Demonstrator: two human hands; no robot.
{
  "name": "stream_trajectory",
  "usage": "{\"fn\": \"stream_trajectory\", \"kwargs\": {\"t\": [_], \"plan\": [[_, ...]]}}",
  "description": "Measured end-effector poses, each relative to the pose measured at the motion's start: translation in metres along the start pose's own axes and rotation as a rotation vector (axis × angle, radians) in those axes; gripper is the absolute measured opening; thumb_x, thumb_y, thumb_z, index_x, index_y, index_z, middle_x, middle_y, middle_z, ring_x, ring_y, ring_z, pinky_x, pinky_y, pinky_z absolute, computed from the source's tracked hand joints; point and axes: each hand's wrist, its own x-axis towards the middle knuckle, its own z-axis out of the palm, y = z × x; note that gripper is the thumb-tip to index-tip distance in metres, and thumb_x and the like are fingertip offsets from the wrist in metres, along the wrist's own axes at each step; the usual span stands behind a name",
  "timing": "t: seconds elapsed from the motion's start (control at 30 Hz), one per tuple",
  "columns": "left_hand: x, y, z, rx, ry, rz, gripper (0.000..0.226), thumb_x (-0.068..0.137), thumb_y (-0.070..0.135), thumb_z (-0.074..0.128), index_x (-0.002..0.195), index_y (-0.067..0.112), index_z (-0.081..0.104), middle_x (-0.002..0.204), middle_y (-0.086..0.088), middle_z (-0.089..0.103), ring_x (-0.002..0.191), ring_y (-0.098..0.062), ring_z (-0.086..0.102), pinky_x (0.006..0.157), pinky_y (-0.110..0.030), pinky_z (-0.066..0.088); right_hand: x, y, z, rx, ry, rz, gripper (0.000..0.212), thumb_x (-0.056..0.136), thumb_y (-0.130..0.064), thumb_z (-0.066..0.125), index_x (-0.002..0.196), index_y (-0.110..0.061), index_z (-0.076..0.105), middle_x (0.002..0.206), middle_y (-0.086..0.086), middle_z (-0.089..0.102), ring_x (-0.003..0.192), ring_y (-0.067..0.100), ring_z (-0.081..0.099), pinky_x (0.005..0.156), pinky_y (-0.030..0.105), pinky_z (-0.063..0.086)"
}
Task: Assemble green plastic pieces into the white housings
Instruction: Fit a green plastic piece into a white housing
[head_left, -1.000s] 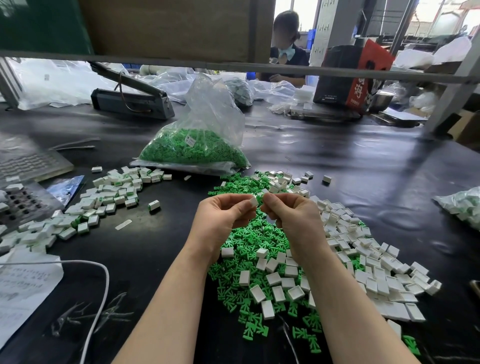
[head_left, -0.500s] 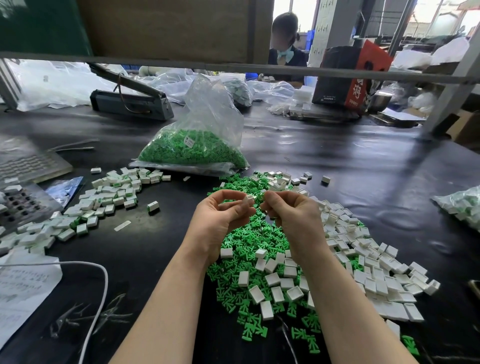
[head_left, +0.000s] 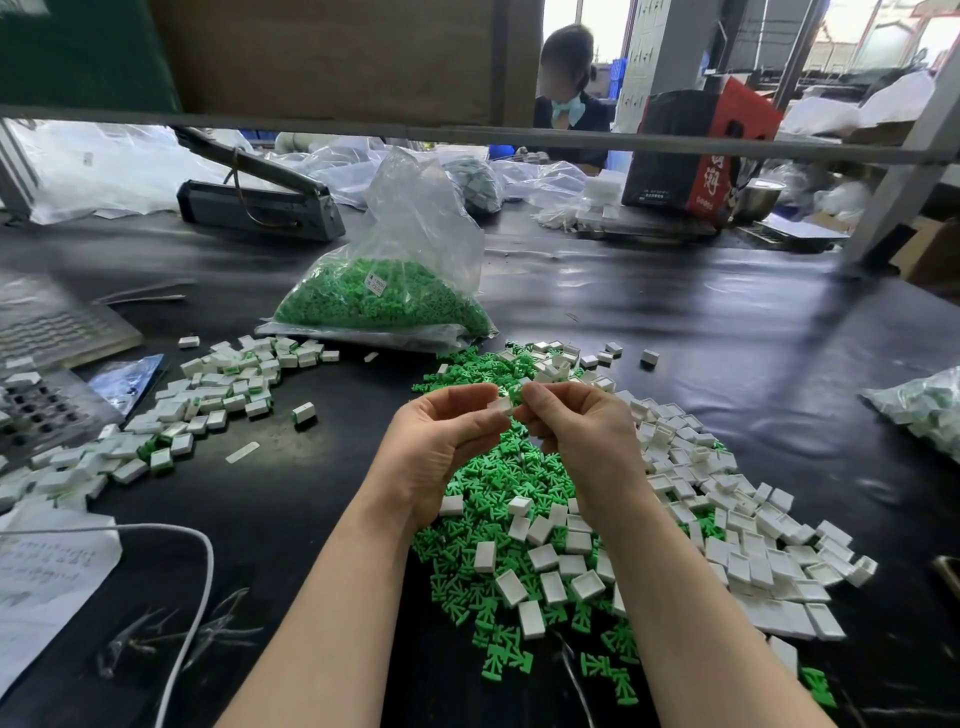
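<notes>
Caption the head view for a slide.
Left hand and right hand join a white housing and green piece.

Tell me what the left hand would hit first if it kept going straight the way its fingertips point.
The left hand points right, toward the right hand. The white housing it pinches would meet the right hand's fingertips first; they look nearly touching already, though depth is unclear.

Daylight enters from the windows (head_left: 883, 31) at upper right, overexposed to near white. Broad glare streaks on the glossy black tabletop (head_left: 701, 332), strongest centre right. Foreground evenly lit, sharp; shadows soft and short. The clear bag (head_left: 410, 228) shows specular highlights. Wide-angle distortion bows the shelf rail (head_left: 467, 132) and stretches frame edges. Background slightly soft.
</notes>
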Motion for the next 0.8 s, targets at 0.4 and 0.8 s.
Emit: {"fn": "stream_trajectory", "kwargs": {"t": [0.4, 0.8], "plan": [[-0.0007, -0.0002, -0.0001, 0.036, 0.024, 0.004, 0.023, 0.061, 0.017, 0.081, 0.083, 0.011, 0.078, 0.081, -0.009, 0.075, 0.072, -0.014, 0.072, 0.06, -0.018, 0.055, -0.0024, -0.0009, -0.0009, -0.014, -0.018, -0.01, 0.012, 0.089, -0.021, 0.071, 0.086, -0.009, 0.071, 0.075, 0.005, 0.073, 0.06, 0.008, 0.059, 0.061, 0.026, 0.047], [-0.0018, 0.0021, 0.0, 0.043, 0.045, 0.027, 0.024, 0.057, 0.019, 0.083, 0.08, 0.012, 0.079, 0.082, -0.01, 0.075, 0.074, -0.016, 0.073, 0.06, -0.019, 0.056, -0.0038, -0.0037, -0.0005, 0.021, -0.021, -0.021, 0.009, 0.089, -0.018, 0.07, 0.086, -0.009, 0.071, 0.076, 0.007, 0.073, 0.059, 0.007, 0.061, 0.058, 0.023, 0.047]]}}
